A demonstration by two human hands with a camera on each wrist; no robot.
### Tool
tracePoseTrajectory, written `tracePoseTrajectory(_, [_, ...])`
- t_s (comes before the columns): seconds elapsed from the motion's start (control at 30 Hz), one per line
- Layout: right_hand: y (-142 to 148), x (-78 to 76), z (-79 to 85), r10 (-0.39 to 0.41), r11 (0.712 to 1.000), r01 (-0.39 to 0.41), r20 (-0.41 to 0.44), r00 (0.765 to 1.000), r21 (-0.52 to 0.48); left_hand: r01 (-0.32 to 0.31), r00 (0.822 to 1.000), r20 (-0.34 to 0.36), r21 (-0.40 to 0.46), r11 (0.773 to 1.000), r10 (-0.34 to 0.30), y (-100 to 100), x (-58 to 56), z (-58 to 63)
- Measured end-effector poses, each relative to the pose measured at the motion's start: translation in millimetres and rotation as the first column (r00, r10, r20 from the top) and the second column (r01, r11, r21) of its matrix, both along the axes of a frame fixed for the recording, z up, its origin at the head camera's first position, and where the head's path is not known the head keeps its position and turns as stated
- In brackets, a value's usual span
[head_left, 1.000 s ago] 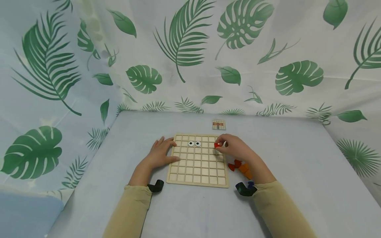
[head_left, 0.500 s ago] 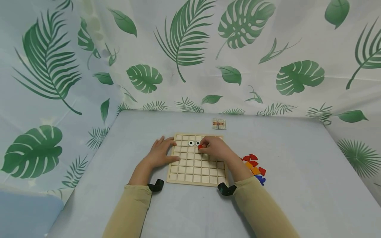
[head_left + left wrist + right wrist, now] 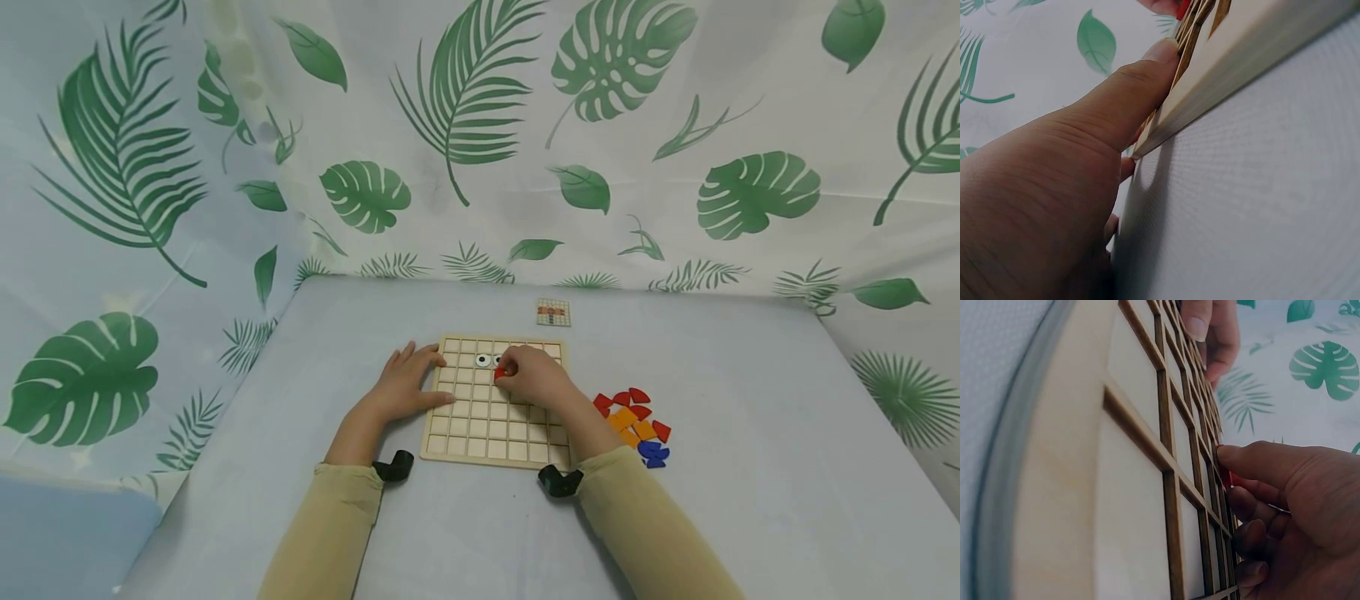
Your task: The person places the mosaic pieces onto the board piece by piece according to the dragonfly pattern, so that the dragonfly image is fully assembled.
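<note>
A square wooden grid board (image 3: 480, 429) lies on the table, its cells framed by raised strips. Two white round eye pieces (image 3: 483, 361) sit side by side in its upper rows, the right one partly covered by fingers. My right hand (image 3: 536, 377) pinches a small red piece (image 3: 500, 374) at the board, just below that right eye. In the right wrist view the red piece (image 3: 1227, 477) shows between thumb and fingers, right at the grid. My left hand (image 3: 405, 385) rests along the board's left edge with fingers spread, its thumb lying over the rim in the left wrist view.
Right of the board lies a loose pile of red pieces (image 3: 638, 396), orange pieces (image 3: 623, 418) and blue pieces (image 3: 654, 454). A small printed card (image 3: 553, 312) with a grid picture lies behind the board. Leaf-patterned curtain (image 3: 480, 225) rises at the back.
My right hand has carried the red piece leftward from the board's right side to below the right eye, uncovering the pile of pieces. My left hand has stayed in place.
</note>
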State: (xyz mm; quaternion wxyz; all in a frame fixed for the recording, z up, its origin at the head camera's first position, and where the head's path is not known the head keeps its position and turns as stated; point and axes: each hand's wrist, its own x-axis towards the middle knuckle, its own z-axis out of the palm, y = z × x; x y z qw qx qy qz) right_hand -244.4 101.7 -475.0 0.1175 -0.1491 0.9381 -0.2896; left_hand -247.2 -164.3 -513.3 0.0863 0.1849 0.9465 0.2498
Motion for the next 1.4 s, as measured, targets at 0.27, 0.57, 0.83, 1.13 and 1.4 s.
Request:
tracePoseTrajectory(0.27, [-2, 1.4, 0.4, -0.015, 1.0, 0.015, -0.008, 1.0, -0.002, 0.0, 1.0, 0.006, -0.008, 1.0, 0.001, 0, -0.2, 1.2])
tracePoseTrajectory(0.57, [-4, 0.2, -1.7, -0.006, 1.0, 0.006, 0.002, 1.0, -0.022, 0.001, 1.0, 0.012, -0.01, 1.0, -0.001, 1, 0.0, 3.8])
tracePoseTrajectory(0.83, [1, 0.8, 2.7, 0.009, 1.0, -0.008, 0.024, 1.0, -0.028, 0.006, 1.0, 0.003, -0.009, 1.0, -0.006, 1, -1.0, 1.5])
tracePoseTrajectory(1.13, [42, 5.6, 23.6, -0.003, 1.0, 0.003, 0.007, 1.0, -0.013, -0.003, 1.0, 0.002, -0.009, 1.0, 0.003, 3, -0.1, 3.1])
tracePoseTrajectory(1.4, [110, 10.7, 38.1, -0.08, 0.995, 0.079, 0.014, 0.997, 0.056, -0.001, 1.0, 0.004, -0.012, 1.0, 0.001, 2, 0.3, 3.1])
